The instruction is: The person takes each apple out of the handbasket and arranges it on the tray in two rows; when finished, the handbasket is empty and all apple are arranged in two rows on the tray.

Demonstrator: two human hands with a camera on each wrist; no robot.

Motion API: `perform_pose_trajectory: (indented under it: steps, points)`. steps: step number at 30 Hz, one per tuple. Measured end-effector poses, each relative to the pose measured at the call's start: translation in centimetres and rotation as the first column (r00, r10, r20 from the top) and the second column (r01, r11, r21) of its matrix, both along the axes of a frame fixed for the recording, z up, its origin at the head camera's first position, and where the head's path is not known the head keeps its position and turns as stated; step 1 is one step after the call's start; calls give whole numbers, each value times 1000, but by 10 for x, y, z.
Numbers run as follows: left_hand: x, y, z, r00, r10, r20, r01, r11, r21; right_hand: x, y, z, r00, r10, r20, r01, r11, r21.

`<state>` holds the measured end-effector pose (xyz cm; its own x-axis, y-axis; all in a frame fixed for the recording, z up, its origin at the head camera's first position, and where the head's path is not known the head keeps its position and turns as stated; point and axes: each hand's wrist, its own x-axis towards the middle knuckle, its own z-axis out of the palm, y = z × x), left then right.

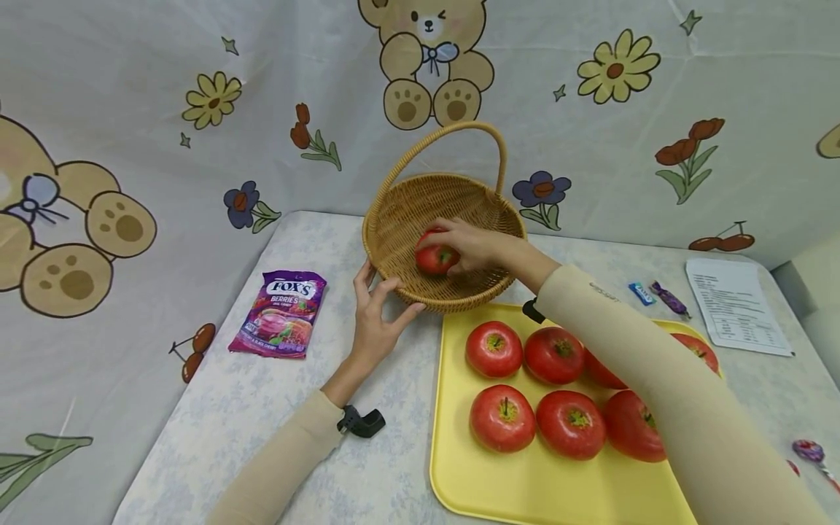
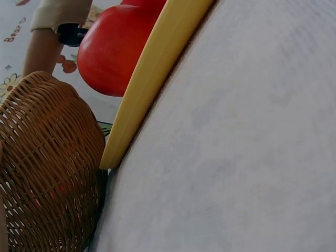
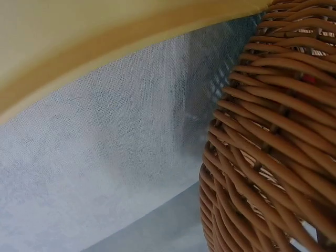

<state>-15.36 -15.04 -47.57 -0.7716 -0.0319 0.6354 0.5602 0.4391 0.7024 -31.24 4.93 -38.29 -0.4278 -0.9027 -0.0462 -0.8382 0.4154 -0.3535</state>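
Observation:
My right hand [image 1: 474, 246] reaches inside the wicker basket [image 1: 407, 208], its fingers curled over a red apple [image 1: 434, 261] there. My left hand [image 1: 377, 321] touches the basket's near left side, fingers and thumb spread against the outside near the rim. The basket tilts so that its opening faces me, and its tall handle arches up at the back. In the left wrist view the woven wall of the basket [image 2: 50, 163] fills the left edge. The right wrist view shows the wicker basket [image 3: 278, 136] close up, with neither hand visible.
A yellow tray [image 1: 518, 485] in front of the basket bears several red apples [image 1: 502, 418], partly covered by my right sleeve. A purple candy bag [image 1: 281, 315] lies at left. Two small wrapped candies [image 1: 669, 297], a printed sheet [image 1: 738, 306] and a lollipop [image 1: 809, 450] lie at right.

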Motion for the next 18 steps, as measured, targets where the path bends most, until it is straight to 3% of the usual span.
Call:
perform_pose_trajectory:
  steps: [11,13,18]
  points:
    - [1,1,1,1000,-5,-3,5,1000,-1,-6,-3,-3,999,-12,-51,12,1000,-6]
    - [4,3,9,1000,-7,-13,7,1000,3,-6,-3,-3,998,-7,-60,6,1000,-14]
    - [3,5,9,1000,-4,-17,4,1000,6,-6,-3,-1,997,9,-72,-11,999,-31]
